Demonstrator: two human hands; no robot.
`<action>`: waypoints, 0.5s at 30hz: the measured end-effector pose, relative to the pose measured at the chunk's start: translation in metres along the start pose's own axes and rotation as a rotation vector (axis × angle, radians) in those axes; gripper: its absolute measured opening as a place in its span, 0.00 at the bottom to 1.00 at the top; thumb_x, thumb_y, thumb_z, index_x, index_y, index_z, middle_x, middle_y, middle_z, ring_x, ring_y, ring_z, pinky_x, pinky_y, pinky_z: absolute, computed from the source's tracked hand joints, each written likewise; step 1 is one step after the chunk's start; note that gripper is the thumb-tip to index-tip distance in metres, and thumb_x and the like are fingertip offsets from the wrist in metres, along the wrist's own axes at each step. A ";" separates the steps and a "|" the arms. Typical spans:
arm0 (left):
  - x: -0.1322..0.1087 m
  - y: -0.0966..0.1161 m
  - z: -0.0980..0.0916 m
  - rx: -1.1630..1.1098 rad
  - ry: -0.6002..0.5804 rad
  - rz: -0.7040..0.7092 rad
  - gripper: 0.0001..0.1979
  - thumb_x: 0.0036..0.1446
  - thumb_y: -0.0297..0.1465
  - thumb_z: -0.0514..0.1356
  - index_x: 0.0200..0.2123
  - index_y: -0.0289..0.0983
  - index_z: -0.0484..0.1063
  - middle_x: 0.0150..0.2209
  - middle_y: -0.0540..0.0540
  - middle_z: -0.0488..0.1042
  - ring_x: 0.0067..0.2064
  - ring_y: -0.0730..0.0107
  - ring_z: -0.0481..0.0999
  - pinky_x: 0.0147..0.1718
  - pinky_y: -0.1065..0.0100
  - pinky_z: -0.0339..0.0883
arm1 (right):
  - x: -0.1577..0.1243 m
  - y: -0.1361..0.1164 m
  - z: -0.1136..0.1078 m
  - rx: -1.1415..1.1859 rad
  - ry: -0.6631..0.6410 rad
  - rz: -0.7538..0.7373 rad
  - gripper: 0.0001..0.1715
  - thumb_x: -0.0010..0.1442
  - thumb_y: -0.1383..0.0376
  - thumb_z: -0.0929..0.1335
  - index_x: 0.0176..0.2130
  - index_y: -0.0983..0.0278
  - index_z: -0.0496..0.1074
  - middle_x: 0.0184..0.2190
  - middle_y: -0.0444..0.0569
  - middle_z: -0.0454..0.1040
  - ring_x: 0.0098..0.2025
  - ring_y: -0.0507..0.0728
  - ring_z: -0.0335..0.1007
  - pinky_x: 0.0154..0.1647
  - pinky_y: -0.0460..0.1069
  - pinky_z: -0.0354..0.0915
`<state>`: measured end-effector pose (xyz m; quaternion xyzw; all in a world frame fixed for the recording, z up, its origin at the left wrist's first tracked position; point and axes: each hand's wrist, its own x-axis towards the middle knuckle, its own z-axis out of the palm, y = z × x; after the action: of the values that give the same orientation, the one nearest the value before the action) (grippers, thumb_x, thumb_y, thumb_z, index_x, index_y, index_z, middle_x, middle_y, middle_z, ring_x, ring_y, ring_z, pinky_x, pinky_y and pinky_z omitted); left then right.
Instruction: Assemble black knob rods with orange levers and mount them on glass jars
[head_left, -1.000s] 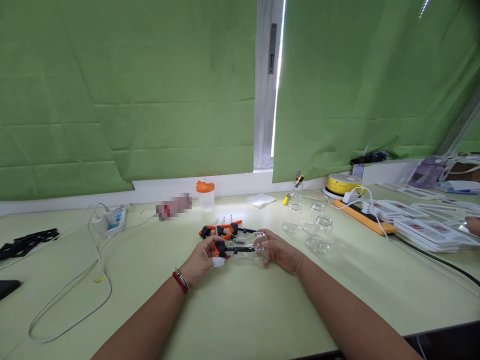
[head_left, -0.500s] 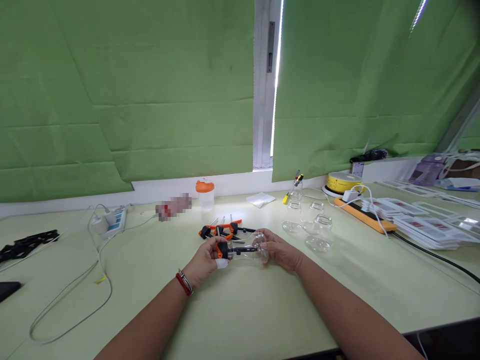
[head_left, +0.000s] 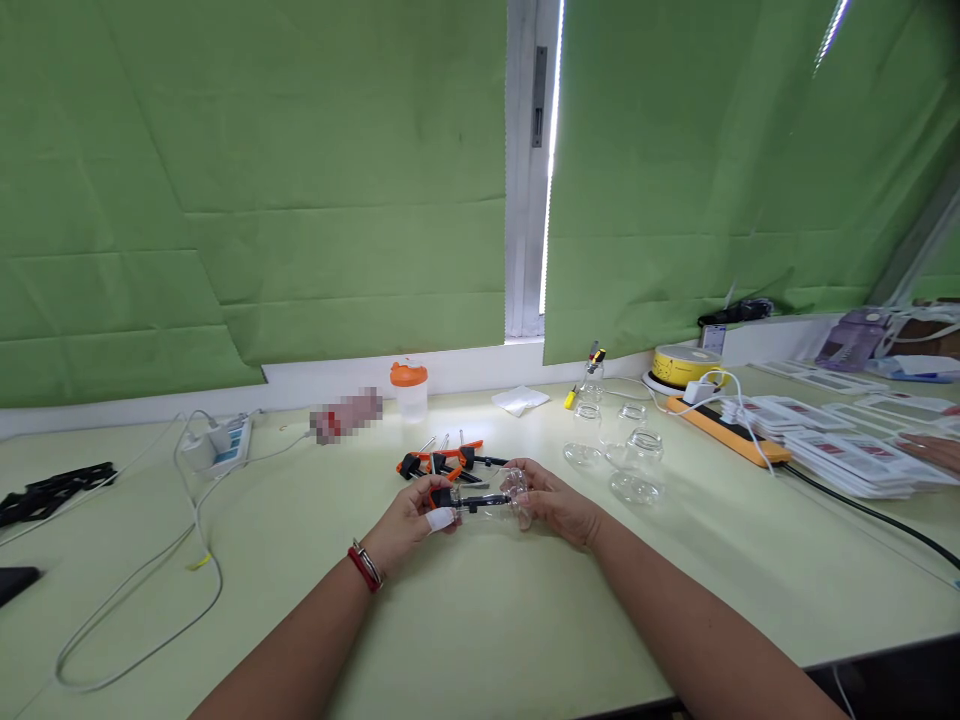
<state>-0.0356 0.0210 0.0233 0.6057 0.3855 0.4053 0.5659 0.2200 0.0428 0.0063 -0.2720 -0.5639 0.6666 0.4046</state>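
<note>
Between my hands a clear bottle lies on its side with its neck to the left. A black and orange cap sits at the neck, its black stem reaching inside the bottle. My left hand, with white tape on its thumb, is closed around the cap. Wrapped round the bottle's wide end is my right hand. Just beyond them, several similar black and orange caps with rods lie in a heap. Whether the cap is fully seated cannot be seen.
Several clear bottles stand to the right, near an orange power strip and stacked white cards. A co-worker's hand is at the right edge. At the back is an orange-lidded cup; cables lie left.
My left fingers and thumb have shifted around the cap, whose orange part now shows less. Another person's hand has come in at the right edge over the cards.
</note>
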 end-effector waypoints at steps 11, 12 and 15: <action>0.000 0.001 0.000 0.015 0.015 0.018 0.18 0.45 0.28 0.66 0.40 0.37 0.66 0.30 0.48 0.75 0.31 0.68 0.74 0.37 0.62 0.67 | 0.005 0.004 0.006 0.002 0.083 0.093 0.23 0.55 0.54 0.66 0.47 0.62 0.64 0.31 0.46 0.69 0.29 0.52 0.68 0.18 0.42 0.59; 0.000 0.001 0.000 0.012 0.015 0.019 0.18 0.45 0.28 0.66 0.40 0.37 0.66 0.30 0.48 0.75 0.31 0.68 0.74 0.36 0.62 0.67 | 0.006 0.004 0.006 -0.019 0.097 0.095 0.25 0.56 0.51 0.65 0.47 0.63 0.64 0.29 0.46 0.69 0.27 0.51 0.67 0.17 0.42 0.58; -0.001 0.001 0.000 -0.002 0.015 0.025 0.17 0.44 0.27 0.66 0.39 0.37 0.66 0.30 0.48 0.75 0.31 0.68 0.75 0.36 0.63 0.67 | 0.008 0.007 0.006 -0.072 0.143 0.125 0.31 0.57 0.45 0.61 0.48 0.65 0.63 0.25 0.47 0.71 0.22 0.50 0.66 0.15 0.42 0.55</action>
<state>-0.0355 0.0202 0.0238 0.6066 0.3818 0.4174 0.5585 0.2089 0.0460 0.0017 -0.3679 -0.5392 0.6486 0.3914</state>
